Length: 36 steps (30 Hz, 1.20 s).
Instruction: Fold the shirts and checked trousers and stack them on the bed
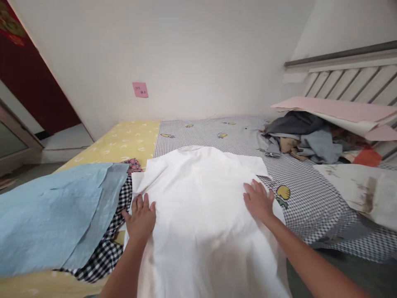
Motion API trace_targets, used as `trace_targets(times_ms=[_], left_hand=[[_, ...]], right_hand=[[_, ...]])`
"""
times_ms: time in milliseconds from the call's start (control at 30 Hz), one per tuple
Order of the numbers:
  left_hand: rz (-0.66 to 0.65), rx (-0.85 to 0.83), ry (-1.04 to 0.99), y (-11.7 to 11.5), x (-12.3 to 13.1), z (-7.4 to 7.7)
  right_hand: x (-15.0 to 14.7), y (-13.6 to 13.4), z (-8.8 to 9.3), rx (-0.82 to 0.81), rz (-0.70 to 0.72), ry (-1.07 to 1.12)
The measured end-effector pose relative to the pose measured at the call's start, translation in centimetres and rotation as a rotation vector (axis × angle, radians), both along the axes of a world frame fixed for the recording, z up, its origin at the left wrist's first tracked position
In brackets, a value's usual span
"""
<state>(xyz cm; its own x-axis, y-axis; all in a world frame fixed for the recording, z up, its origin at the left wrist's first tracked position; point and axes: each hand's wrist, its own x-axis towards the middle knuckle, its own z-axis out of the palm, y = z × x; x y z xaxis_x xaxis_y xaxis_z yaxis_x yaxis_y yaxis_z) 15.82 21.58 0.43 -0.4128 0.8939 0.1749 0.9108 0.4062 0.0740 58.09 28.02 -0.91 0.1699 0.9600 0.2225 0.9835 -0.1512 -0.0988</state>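
A white garment (201, 198), perhaps a shirt, lies spread on the bed in front of me, its near end running down toward my body. My left hand (141, 217) rests flat on its left edge with the fingers apart. On the opposite side my right hand (258, 199) presses on the cloth near the right edge, fingers spread. Neither hand grips anything. Some creases cross the middle of the fabric. Close to my left hand lies a light blue sheet (62, 211) of woven-looking material, over a black-and-white checked cloth (102, 256).
Yellow bedding (130, 138) and a grey checked bedsheet (211, 130) cover the bed. A heap of dark and grey clothes (319, 140) sits at the right under pink paper (341, 111), beside a white metal rail (350, 85). A pink note (140, 90) sticks to the wall.
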Motion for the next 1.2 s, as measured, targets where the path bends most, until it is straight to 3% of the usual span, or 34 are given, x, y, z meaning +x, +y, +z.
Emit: trace_targets(times_ms=[133, 233, 1200], left_hand=[[0.009, 0.007, 0.026, 0.0, 0.0, 0.0], [0.017, 0.015, 0.027, 0.0, 0.1, 0.0], [0.007, 0.045, -0.043, 0.0, 0.4, 0.5]], right_hand=[[-5.2, 0.2, 0.4, -0.133, 0.300, 0.020], [-7.5, 0.3, 0.1, -0.213, 0.383, -0.019], [-8.0, 1.0, -0.3, -0.222, 0.357, -0.010]])
